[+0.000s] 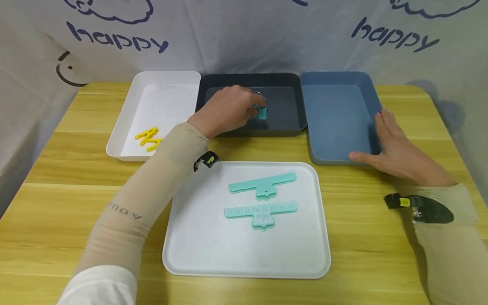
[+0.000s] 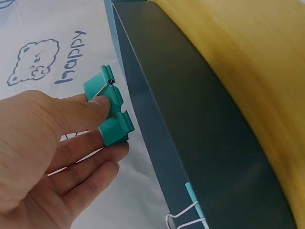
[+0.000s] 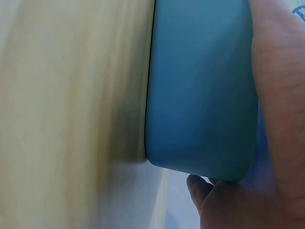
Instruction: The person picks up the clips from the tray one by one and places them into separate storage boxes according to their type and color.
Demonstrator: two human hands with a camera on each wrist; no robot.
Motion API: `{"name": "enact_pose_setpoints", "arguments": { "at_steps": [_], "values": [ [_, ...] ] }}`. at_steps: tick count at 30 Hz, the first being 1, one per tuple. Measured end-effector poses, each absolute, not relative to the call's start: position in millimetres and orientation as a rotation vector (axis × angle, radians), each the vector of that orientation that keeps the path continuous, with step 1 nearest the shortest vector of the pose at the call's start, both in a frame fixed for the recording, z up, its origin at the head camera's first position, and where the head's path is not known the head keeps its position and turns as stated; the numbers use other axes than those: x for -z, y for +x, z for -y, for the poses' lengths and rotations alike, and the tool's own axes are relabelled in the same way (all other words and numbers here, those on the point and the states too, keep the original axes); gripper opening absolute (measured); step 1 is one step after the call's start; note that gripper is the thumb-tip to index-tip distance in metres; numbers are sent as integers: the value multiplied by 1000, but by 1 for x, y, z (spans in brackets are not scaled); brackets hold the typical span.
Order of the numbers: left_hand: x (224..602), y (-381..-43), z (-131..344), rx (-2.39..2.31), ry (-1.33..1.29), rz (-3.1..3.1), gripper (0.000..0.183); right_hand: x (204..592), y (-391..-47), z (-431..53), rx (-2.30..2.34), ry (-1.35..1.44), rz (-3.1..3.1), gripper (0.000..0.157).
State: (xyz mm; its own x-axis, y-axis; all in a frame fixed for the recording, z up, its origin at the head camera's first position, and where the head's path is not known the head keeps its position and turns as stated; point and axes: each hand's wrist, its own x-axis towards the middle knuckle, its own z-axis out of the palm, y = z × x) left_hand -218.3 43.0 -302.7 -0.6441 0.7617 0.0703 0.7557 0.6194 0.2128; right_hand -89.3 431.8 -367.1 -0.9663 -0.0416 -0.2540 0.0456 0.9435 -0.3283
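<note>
My left hand (image 1: 232, 108) is over the dark grey tray (image 1: 282, 131) and pinches teal binder clips between thumb and fingers. In the left wrist view two binder clips (image 2: 116, 128) show at the fingertips of the left hand (image 2: 62, 148), above the tray's wall (image 2: 181, 95). Another binder clip (image 2: 193, 200) lies inside that tray, partly hidden by the wall. My right hand (image 1: 398, 146) rests against the front right corner of the blue tray (image 1: 339, 114), fingers straight along its right side and thumb on the front rim. The right wrist view shows the hand (image 3: 281, 105) beside the tray's wall (image 3: 200, 95).
A white tray (image 1: 167, 97) with yellow clothespins (image 1: 148, 136) stands at the left, beside the dark tray. In front, a flat white tray (image 1: 244, 254) bears two mint-green long clips (image 1: 263, 212). A printed cloth (image 1: 251, 38) hangs behind the wooden table (image 1: 366, 237).
</note>
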Motion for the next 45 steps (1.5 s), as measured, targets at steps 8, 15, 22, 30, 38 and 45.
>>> {"name": "enact_pose_setpoints", "arguments": {
  "at_steps": [8,15,22,30,38,45],
  "values": [
    [310,-226,-44,-343,1252,-2799,29,367,-89,-431,483,4,-2848,126],
    [316,-232,-46,-293,1201,-2793,30,367,-89,-431,475,16,-2842,126],
    [321,-236,-47,-247,1145,-2787,31,367,-89,-430,465,29,-2844,127],
    [326,-241,-46,-224,1098,-2780,32,366,-89,-430,473,28,-2840,127],
    [331,-245,-47,-220,1083,-2780,33,367,-89,-432,495,-1,-2860,126],
    [333,-248,-47,-210,1042,-2779,34,367,-88,-432,494,9,-2859,126]
  ]
}}
